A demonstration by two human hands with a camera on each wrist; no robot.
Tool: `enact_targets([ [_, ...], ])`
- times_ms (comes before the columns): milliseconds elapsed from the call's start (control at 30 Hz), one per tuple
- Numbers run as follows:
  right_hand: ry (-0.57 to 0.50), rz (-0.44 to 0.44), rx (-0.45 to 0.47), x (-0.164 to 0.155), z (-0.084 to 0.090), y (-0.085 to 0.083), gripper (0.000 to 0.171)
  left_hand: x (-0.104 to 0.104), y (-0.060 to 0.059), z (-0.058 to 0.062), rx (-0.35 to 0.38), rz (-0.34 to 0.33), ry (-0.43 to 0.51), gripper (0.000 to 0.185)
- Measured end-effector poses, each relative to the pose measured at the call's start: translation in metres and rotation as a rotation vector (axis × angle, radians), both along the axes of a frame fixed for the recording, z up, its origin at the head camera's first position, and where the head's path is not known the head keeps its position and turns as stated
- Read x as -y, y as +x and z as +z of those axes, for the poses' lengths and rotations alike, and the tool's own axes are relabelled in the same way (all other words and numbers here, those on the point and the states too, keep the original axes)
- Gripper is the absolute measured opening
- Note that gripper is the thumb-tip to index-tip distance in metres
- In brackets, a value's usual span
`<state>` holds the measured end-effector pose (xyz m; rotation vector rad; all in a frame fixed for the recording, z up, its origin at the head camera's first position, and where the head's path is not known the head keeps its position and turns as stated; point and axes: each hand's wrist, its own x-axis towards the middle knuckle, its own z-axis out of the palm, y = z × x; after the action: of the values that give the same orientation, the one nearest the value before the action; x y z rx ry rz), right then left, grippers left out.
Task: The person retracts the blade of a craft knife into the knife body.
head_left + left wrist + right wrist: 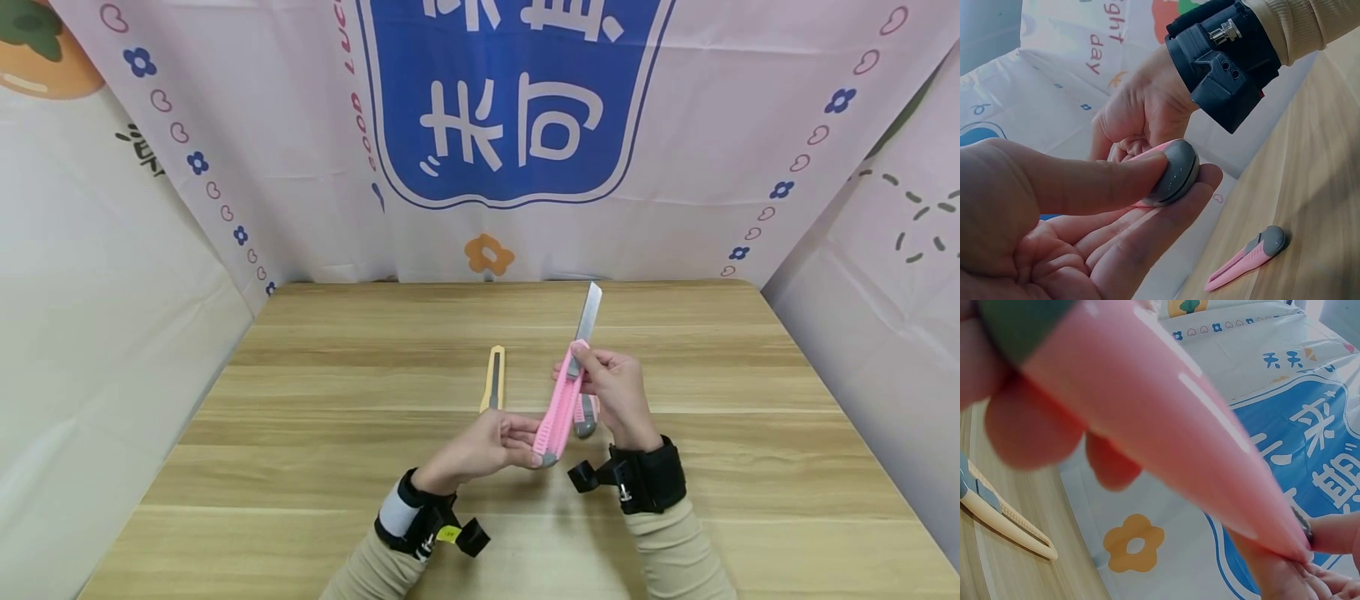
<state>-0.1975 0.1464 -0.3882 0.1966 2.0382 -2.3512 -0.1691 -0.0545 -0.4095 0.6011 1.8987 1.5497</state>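
- the person holds a pink utility knife [558, 417] above the wooden table [750, 433], between both hands, near the front middle.
- the left hand [487, 446] pinches the knife's grey end cap [1175, 172]; in the left wrist view thumb and fingers press on that cap from both sides.
- the right hand [611, 392] has its fingers curled round the front of the pink body, thumb lying near the slider.
- a long steel blade [588, 317] sticks out well beyond the right hand, pointing up and away from the person.
- judged from this, the step in hand is working the blade out of, or back into, the knife body, with the blade now far extended.
- the next move calls for a steady pinch on the cap and keeping fingertips off the blade's edge; the thumb must drive the slider straight.
- a yellow utility knife [492, 379] lies flat on the table just beyond the left hand, untouched.
- a second pink knife [1247, 256] lies on the table beneath the right hand, apart from both hands.
- a printed cloth backdrop [225, 125] hangs behind the table.
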Motion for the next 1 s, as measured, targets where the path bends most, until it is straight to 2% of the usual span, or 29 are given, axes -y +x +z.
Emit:
enact_targets([
  [367,-0.038,-0.006,0.03,0.002,-0.0007,-0.0011,0.044,0.0022,0.0001,0.0013,0.047,0.02,0.006,0.045],
  [633,-0.04,-0.005,0.035,0.0019,-0.0016,-0.0015,0.042,0.0022,-0.0004,0.0005,0.048,0.013,0.017,0.046],
  [1000,-0.056,0.004,-0.007,0.0011,-0.0035,-0.0016,0.037,-0.0001,-0.0005,-0.0007,0.063,0.033,0.004,0.045],
])
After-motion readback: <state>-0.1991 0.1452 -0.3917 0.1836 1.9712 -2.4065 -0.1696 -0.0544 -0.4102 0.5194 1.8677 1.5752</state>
